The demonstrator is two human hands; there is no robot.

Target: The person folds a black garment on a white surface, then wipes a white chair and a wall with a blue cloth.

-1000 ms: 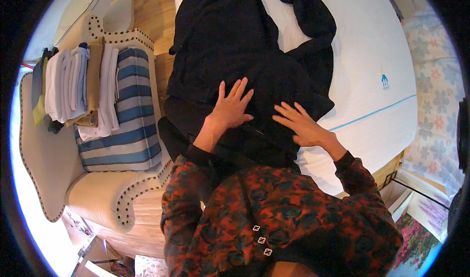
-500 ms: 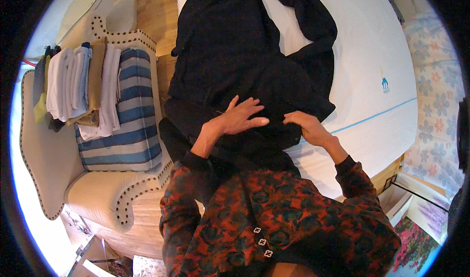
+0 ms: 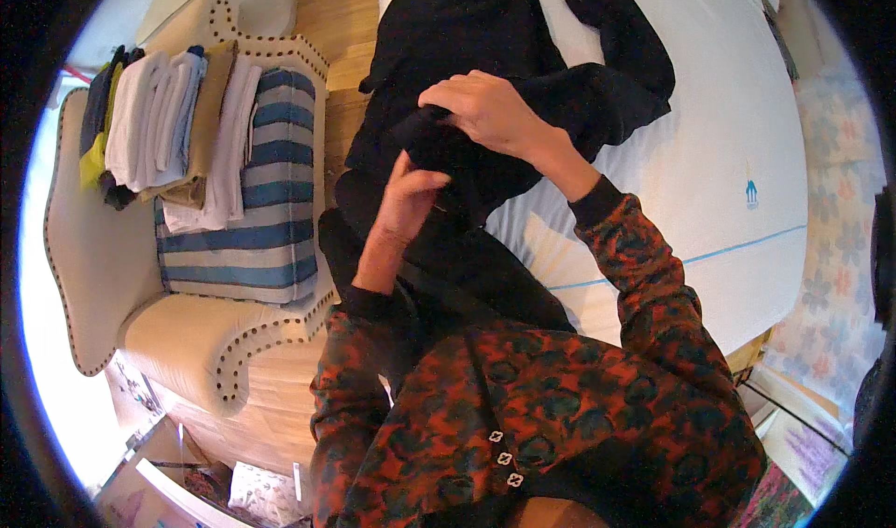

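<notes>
A black long-sleeved garment (image 3: 457, 24) lies spread on a white-covered bed, one sleeve (image 3: 635, 57) bent out to the right. My right hand (image 3: 490, 113) is closed on a bunched fold of it, held up near the garment's middle. Just below and to the left, my left hand (image 3: 401, 206) has cloth between thumb and forefinger; its other fingers are largely hidden. The near part of the garment is dark and hard to tell from the dark cloth by my lap.
A beige studded armchair (image 3: 79, 276) stands at the left with a blue-and-grey striped cushion (image 3: 280, 192). Folded clothes (image 3: 154, 127) are stacked on it. White bedding (image 3: 719, 145) with a blue line reaches right toward a flowered curtain (image 3: 831, 248).
My right hand has moved left and away from me, folding the garment's right side and sleeve inward. My left hand has shifted left and turned from lying flat to pinching cloth. The view has shifted slightly.
</notes>
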